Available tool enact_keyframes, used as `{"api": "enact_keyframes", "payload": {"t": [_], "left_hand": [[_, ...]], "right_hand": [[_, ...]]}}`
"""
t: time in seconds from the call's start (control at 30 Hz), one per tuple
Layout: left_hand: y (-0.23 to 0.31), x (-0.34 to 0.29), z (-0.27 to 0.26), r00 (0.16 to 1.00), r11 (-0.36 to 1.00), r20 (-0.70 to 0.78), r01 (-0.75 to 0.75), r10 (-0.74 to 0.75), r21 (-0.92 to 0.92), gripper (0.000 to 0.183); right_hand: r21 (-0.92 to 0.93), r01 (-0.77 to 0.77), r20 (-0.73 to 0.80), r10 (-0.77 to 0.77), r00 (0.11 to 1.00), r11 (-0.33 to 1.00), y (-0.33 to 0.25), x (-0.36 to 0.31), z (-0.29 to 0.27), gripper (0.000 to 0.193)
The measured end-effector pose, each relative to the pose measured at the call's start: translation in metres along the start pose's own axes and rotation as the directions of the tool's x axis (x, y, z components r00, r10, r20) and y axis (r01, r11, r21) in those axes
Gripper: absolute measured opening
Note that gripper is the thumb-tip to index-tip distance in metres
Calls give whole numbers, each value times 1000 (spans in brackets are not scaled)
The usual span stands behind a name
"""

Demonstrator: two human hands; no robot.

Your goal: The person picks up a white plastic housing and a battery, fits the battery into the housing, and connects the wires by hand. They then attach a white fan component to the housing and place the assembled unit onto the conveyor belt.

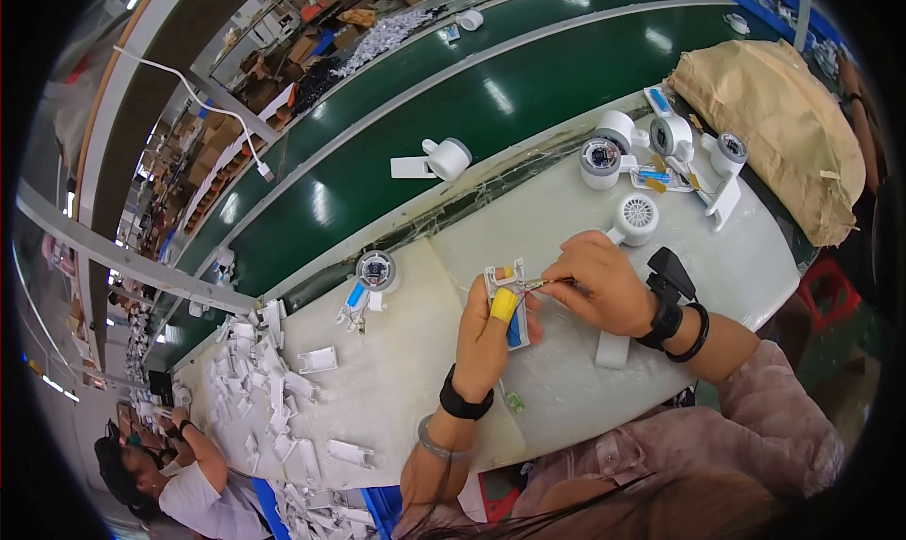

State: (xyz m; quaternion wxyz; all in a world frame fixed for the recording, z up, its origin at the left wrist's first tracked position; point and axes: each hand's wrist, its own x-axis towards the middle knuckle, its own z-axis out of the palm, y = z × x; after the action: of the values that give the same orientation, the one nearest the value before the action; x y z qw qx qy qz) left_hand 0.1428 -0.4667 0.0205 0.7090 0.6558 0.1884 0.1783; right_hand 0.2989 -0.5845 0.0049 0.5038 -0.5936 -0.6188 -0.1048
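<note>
My left hand grips an open white plastic handle housing with a blue battery inside. Yellow tape or a finger cot wraps its thumb. From the right, my right hand has its thumb and forefinger pinched on thin wires at the top of that housing; what the wire ends join is too small to make out. A white strip-shaped cover lies beneath my right wrist. Left of my left hand, a white round fan head sits with another blue battery attached.
Loose white housings are heaped at the left of the table. Several fan heads stand at the far right beside a brown paper sack. A green conveyor belt carries a white fan. Another person works at lower left.
</note>
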Motion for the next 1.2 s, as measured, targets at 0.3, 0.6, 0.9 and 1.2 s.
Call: {"api": "enact_keyframes", "payload": {"t": [0.3,0.6,0.9,1.2], "left_hand": [[1,-3,2,999,997,34,-33,36,-73,35],[-3,-7,7,988,994,108,-107,107,-4,38],[-4,-8,9,980,980,112,-178,167,91,35],[-4,-9,11,970,952,79,-242,231,188,30]], "right_hand": [[37,119,-51,-117,992,992,-7,-4,6,20],[42,80,-62,-78,995,996,-5,-9,2,27],[13,98,-50,-98,994,995,-5,-9,1,25],[4,88,-35,-88,996,996,-6,-8,2,27]]}}
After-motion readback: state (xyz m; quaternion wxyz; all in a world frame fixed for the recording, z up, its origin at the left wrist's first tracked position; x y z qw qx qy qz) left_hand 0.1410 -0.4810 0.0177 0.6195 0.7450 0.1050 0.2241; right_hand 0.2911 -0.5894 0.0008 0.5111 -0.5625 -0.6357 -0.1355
